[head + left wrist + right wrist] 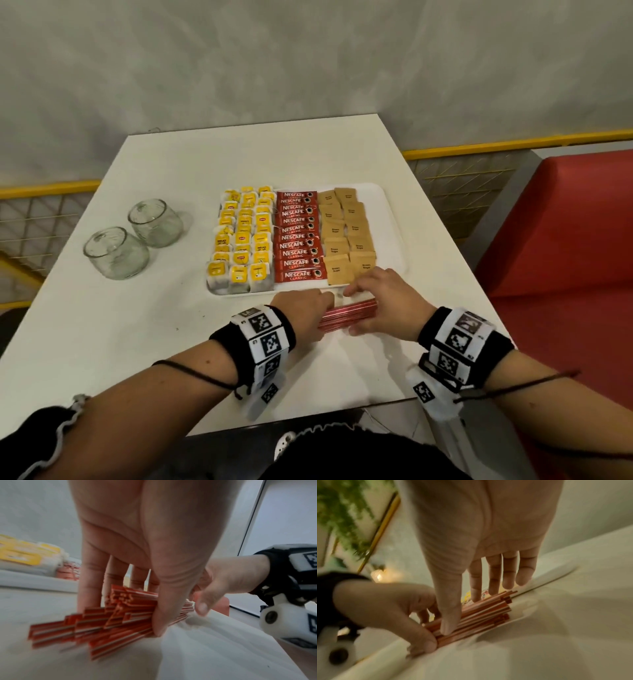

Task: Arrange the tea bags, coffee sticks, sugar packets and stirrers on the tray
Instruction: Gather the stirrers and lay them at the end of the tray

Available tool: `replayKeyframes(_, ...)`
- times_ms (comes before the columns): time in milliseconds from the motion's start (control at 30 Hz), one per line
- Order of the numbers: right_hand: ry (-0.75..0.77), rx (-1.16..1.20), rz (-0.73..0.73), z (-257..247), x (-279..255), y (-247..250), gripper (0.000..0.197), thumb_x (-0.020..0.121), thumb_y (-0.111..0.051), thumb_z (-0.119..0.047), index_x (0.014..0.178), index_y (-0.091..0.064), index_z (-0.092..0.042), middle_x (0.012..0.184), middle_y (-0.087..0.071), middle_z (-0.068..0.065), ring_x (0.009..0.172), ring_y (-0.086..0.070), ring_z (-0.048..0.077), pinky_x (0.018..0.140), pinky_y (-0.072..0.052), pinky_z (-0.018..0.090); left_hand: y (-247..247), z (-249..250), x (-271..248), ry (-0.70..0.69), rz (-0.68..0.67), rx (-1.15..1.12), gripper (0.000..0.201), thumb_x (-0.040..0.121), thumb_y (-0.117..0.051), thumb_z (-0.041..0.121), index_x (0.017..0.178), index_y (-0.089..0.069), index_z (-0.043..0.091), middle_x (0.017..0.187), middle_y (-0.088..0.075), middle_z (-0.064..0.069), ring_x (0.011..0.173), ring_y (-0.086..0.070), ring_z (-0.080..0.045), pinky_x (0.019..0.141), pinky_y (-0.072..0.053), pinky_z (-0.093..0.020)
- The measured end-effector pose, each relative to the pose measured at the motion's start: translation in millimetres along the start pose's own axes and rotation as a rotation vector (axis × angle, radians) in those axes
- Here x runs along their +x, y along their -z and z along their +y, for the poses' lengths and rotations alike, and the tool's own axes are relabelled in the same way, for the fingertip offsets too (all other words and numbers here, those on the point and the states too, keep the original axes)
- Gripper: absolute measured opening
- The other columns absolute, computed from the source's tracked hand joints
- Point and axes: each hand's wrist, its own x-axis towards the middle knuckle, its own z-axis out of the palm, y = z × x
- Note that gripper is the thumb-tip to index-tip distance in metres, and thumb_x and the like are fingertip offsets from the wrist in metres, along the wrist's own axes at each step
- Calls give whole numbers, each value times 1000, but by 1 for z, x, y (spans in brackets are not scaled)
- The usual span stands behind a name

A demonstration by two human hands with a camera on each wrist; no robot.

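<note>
Head view: evenly lit, moderate brightness, soft diffuse light from above; faint shadows only, under the two glass jars [133,236] and beneath the forearms on the white table [164,329]. Sharp at centre, print on the coffee sticks [298,236] legible; straight lines bow toward the edges, wide-angle. Left wrist view: bright, cool, with heavy motion blur on the red stirrers [102,620], tea bags [29,553] soft, palm close and out of focus. Right wrist view: dimmer, warm yellowish cast, smeared throughout; a small glare spot [379,575] at left; green foliage [346,512] blurred; broad soft shadows across the table surface.
</note>
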Motion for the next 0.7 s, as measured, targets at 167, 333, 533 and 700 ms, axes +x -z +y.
replayKeyframes(167,58,-146,-74,-31,23,-13,33,72,-77,-42,101,-68,-31,95,-56,-12,91,-52,10,74,-36,24,2,-28,-16,13,-38,20,31,90,-57,34,118,-51,21,115,-60,-1,106,-60,-23,82,-49,-36)
replayKeyframes(333,9,-57,-133,-51,37,-16,18,80,-73,-32,96,-70,-26,93,-66,-9,83,-57,10,63,-36,18,7,-52,-25,15,-31,48,30,91,-53,36,114,-55,17,113,-63,-4,102,-61,-24,80,-50,-35)
replayKeyframes(533,-26,25,-95,-70,52,-16,15,83,-70,-35,96,-68,-29,96,-68,-8,89,-61,11,81,-50,30,13,-77,-33,21,-6,-24,28,97,-43,21,122,-48,11,118,-62,-10,104,-61,-28,85,-52,-38)
replayKeyframes(700,-45,224,-33,-76,61,-14,32,69,-73,-59,82,-67,-30,85,-70,-7,79,-66,11,78,-56,39,10,-95,-39,4,-32,-168,24,101,-38,19,124,-40,11,115,-62,-13,99,-62,-30,83,-51,-39)
